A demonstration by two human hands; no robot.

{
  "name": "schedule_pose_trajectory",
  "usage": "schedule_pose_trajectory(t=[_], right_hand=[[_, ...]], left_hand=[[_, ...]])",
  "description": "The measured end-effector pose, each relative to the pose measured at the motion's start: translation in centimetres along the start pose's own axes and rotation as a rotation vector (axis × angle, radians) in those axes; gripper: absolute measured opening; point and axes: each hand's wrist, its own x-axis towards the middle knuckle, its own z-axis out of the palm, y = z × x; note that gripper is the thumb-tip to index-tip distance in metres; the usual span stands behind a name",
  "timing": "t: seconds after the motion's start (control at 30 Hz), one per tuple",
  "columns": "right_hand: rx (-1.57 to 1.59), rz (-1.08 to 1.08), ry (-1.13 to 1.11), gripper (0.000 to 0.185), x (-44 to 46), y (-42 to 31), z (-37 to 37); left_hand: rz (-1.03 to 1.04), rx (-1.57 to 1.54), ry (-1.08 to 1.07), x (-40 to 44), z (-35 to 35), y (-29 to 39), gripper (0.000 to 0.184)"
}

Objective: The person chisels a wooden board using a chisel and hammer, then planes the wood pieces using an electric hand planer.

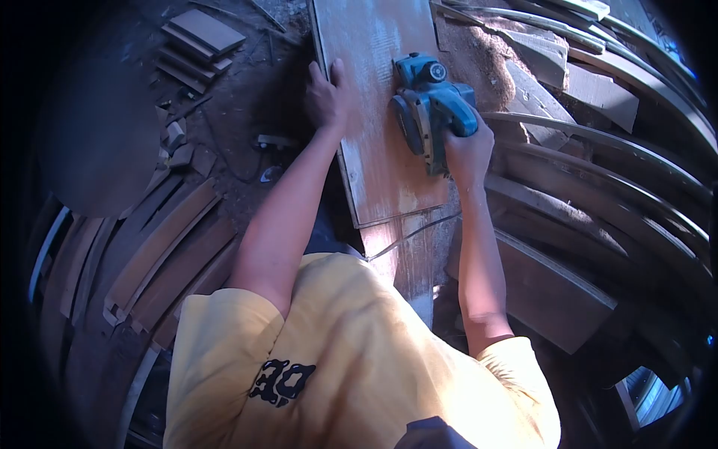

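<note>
An electric planer [430, 112], blue-green and dark, is located at 1 o'clock, set upon a long flat board [374, 161] that is extended toward 12 o'clock. Its looped handle [458, 120] is enclosed by the grip of the right hand [473, 150] at 2 o'clock. The left hand [327, 101] is placed at the board's left edge, just short of 12 o'clock (some blur is noted there); whether that edge is pinched or merely touched cannot be told.

The planer is judged to be rigid and fairly heavy, with its weight carried in the body; it is best held by the looped handle, and steadied at the round front knob [436, 72]. The board is judged stiff, and dusty enough to be slippery; it is best taken by its long edges, clear of the planer's underside. A dark cord [411, 239] is seen across the board's near end.

No brand or label can be read on the planer. On the yellow shirt [359, 329], bold dark lettering [280, 382] is found at 7 o'clock; an "H" and an "O" are suggested, though not confirmed.
</note>
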Motion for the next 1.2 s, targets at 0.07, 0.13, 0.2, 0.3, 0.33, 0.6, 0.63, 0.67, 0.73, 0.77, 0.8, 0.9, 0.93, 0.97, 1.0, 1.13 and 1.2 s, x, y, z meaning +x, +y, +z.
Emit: schedule_pose_trajectory(t=[0.07, 0.13, 0.2, 0.3, 0.33, 0.6, 0.63, 0.67, 0.73, 0.77, 0.8, 0.9, 0.93, 0.97, 1.0, 1.13, 1.2], right_hand=[[-0.005, 0.025, -0.003, 0.041, 5.3, -2.7, 1.4], [-0.044, -0.034, 0.015, 0.037, 10.9, -4.5, 3.3], [-0.194, -0.034, 0.056, 0.037, 15.9, -7.4, 4.9], [-0.219, -0.123, 0.121, 0.033, 26.0, -6.6, 9.5], [-0.149, -0.081, 0.096, 0.034, 28.0, -8.5, 9.8], [0.348, -0.090, -0.211, 0.028, 22.5, -12.1, 4.9], [0.357, 0.067, -0.300, 0.032, 20.9, -7.0, 4.4], [0.440, 0.226, -0.281, 0.035, 16.4, -6.4, 2.7], [0.364, 0.338, -0.184, 0.028, 5.7, -5.0, -1.2], [0.312, 0.367, -0.162, 0.027, -0.1, -4.1, -3.1], [0.357, 0.432, -0.127, 0.027, -5.7, -3.4, -4.8], [0.279, 0.538, -0.027, 0.027, -21.3, 2.6, -8.5], [0.252, 0.535, 0.014, 0.025, -26.6, 4.8, -9.0], [0.231, 0.539, 0.053, 0.024, -31.2, 6.5, -9.4], [0.203, 0.548, 0.085, 0.023, -35.1, 7.5, -9.7], [0.184, 0.680, 0.187, 0.028, -45.4, 5.6, -11.1], [0.243, 0.682, 0.196, 0.030, -49.3, 8.2, -10.3]], left_hand=[[0.018, -0.008, 0.024, -0.1, 0.2, -0.1, 0.064], [0.020, -0.013, 0.036, -0.1, 0.3, 0.0, 0.064], [0.018, -0.026, 0.008, -0.4, -0.3, 0.2, 0.065], [0.017, -0.030, -0.022, -0.2, -0.3, 0.0, 0.066], [0.016, -0.028, -0.020, -0.2, -0.4, 0.2, 0.066], [-0.003, -0.078, -0.052, -0.6, -0.5, 0.2, 0.066], [0.010, -0.089, -0.051, -0.5, -0.5, 0.0, 0.066], [-0.003, -0.096, -0.062, -0.2, -0.2, -0.2, 0.065], [0.015, -0.111, -0.069, 0.1, 0.3, -0.2, 0.064], [-0.020, -0.097, -0.078, 0.2, 0.2, -0.2, 0.063], [-0.053, -0.080, -0.086, 0.3, 0.1, -0.4, 0.062], [0.024, -0.151, -0.095, 1.5, 1.0, -2.1, 0.059], [0.051, -0.160, -0.083, 1.2, 0.6, -2.5, 0.059], [0.049, -0.130, -0.057, 0.4, -0.2, -3.2, 0.060], [0.045, -0.094, -0.034, -0.1, -0.6, -4.1, 0.061], [-0.144, -0.343, -0.327, -0.7, 0.6, -8.8, 0.054], [-0.204, -0.278, -0.545, -0.1, 0.2, -8.1, 0.062]])
